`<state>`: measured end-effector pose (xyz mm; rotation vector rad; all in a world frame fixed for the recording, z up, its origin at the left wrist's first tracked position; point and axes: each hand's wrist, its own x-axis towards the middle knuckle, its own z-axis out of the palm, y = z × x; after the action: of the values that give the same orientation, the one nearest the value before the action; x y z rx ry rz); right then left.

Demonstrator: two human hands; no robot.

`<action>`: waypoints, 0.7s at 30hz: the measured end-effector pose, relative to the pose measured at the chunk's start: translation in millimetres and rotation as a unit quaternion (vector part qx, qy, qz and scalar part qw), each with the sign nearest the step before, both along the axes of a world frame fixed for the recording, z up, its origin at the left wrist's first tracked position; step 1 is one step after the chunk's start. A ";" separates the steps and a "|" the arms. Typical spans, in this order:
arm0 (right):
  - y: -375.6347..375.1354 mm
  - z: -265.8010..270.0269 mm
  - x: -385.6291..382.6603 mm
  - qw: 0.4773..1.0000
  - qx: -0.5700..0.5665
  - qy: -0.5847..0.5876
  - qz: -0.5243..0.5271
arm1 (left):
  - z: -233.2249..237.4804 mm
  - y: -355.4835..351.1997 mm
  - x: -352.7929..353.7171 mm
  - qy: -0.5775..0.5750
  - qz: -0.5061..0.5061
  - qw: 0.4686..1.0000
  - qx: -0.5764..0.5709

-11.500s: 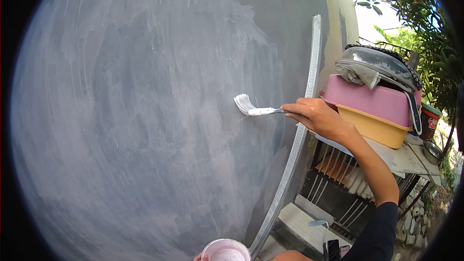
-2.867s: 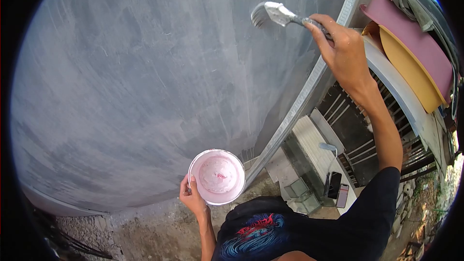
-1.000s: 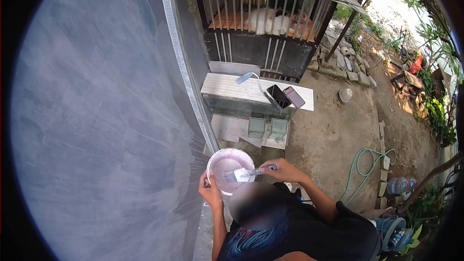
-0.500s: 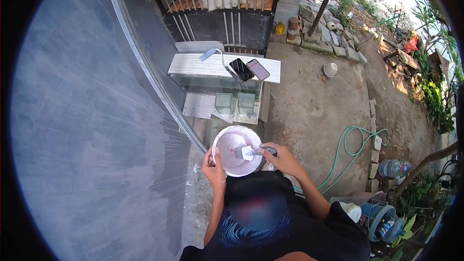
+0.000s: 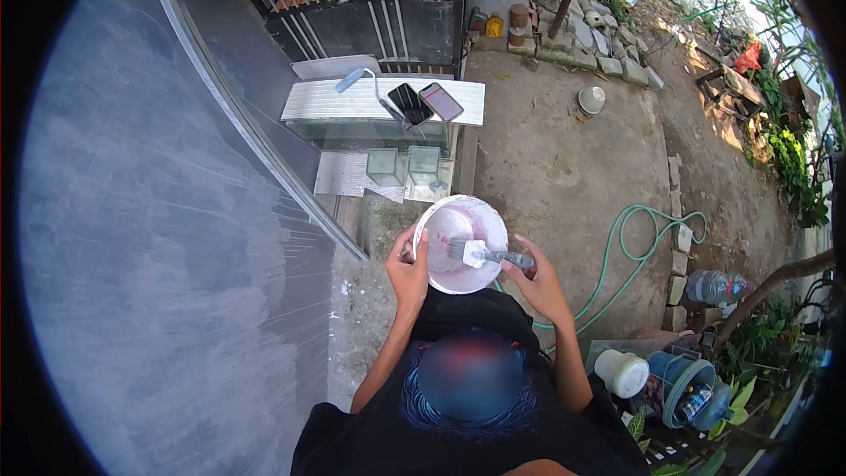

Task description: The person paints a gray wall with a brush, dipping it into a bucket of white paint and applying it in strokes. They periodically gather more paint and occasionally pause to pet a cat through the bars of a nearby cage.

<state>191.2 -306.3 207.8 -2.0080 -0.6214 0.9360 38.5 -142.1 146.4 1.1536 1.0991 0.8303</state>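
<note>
Standing at the far left, the grey wall (image 5: 132, 256) is seen streaked with pale strokes. Right of it, a white pail (image 5: 454, 222) is held in front of the chest, its rim clasped by the left hand (image 5: 408, 271) with the fingers curled over the edge. Within the pail, a brush (image 5: 474, 254) is pressed into pinkish paint, its handle pinched by the fingers of the right hand (image 5: 536, 286). Paint could be slopped over the rim if the 1-handed grip is tilted by the brush's push. The green hose (image 5: 648, 247) coiled nearby could be tripped over.
</note>
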 end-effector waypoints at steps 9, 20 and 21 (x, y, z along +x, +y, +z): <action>2.6 -2.5 44.1 0.985 0.050 0.099 -0.129 | -8.5 8.5 77.9 -0.016 -0.072 0.997 -0.013; 67.6 -5.0 146.0 0.963 0.111 -0.010 -0.245 | 4.1 85.9 208.6 -0.102 -0.195 0.975 -0.031; 72.5 -4.4 155.7 0.963 0.116 -0.012 -0.243 | 5.3 95.3 216.4 -0.097 -0.225 0.969 -0.019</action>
<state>347.0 -233.8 203.5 -1.8383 -0.2158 0.5160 254.9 -46.8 151.7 1.1997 0.6522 0.5483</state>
